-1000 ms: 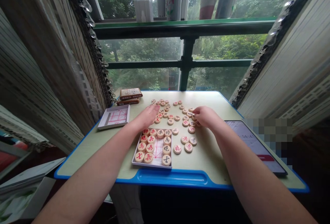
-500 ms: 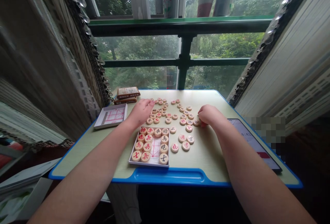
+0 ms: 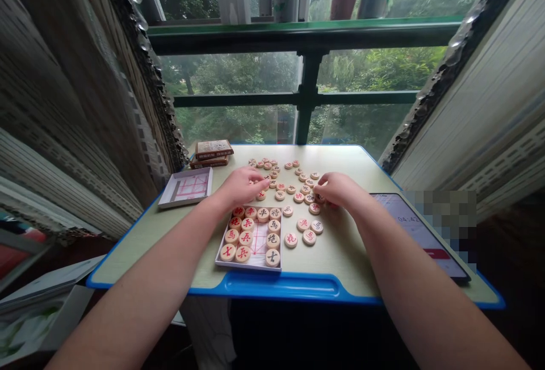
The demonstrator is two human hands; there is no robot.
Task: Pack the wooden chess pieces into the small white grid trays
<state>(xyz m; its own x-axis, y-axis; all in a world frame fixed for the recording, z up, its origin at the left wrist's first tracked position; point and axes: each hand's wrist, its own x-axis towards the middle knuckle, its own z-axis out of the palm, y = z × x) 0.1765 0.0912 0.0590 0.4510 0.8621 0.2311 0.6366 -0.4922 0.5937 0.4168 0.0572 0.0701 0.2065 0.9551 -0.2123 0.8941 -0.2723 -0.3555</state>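
Note:
Several round wooden chess pieces (image 3: 293, 188) with red and black characters lie scattered on a pale table (image 3: 340, 256). A shallow white box (image 3: 251, 265) near the front edge holds more of them in rows. My left hand (image 3: 240, 185) reaches over the box, fingers curled and pinching at a piece in the loose pile. My right hand (image 3: 338, 188) rests on the right side of the pile, its fingers bent onto pieces there. What each hand grips is partly hidden.
A white box lid (image 3: 185, 187) lies at the left, with a small stack of card boxes (image 3: 213, 153) behind it. A phone (image 3: 421, 236) lies at the right. The table has a blue rim (image 3: 281, 287). Cans and cups stand on the window ledge (image 3: 298, 26).
My left hand has gone from flat and stretched to curled and pinching over the pile. My right hand drew right, then came back to the pieces. The view shifted slightly.

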